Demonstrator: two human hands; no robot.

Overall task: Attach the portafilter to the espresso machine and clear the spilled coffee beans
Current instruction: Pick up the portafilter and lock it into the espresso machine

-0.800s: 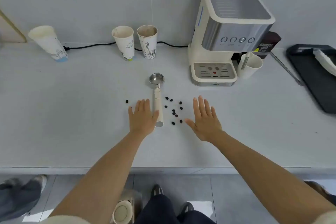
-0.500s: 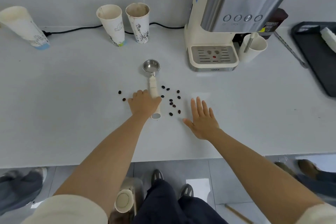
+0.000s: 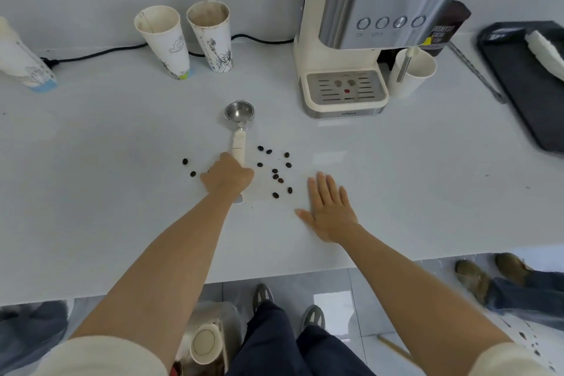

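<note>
The portafilter [image 3: 239, 119] lies on the white counter [image 3: 396, 186], steel basket away from me and cream handle toward me. My left hand [image 3: 227, 177] is closed around the near part of the handle, hiding most of it. Several dark coffee beans [image 3: 276, 172] are scattered to the right of the handle, with two more beans [image 3: 189, 167] on its left. My right hand [image 3: 329, 207] rests flat on the counter with fingers spread, just right of the beans. The cream and steel espresso machine [image 3: 372, 27] stands at the back right.
Two used paper cups [image 3: 183, 40] stand at the back with a black cable behind them; another cup [image 3: 21, 61] leans at far left. A white cup [image 3: 412, 72] sits beside the machine. A black tray [image 3: 531, 82] lies at right. Another person's shoes [image 3: 488, 275] stand on the floor.
My left hand went from lying flat beside the handle to closing around it. My right hand stayed flat on the counter. The view moved closer to the counter.
</note>
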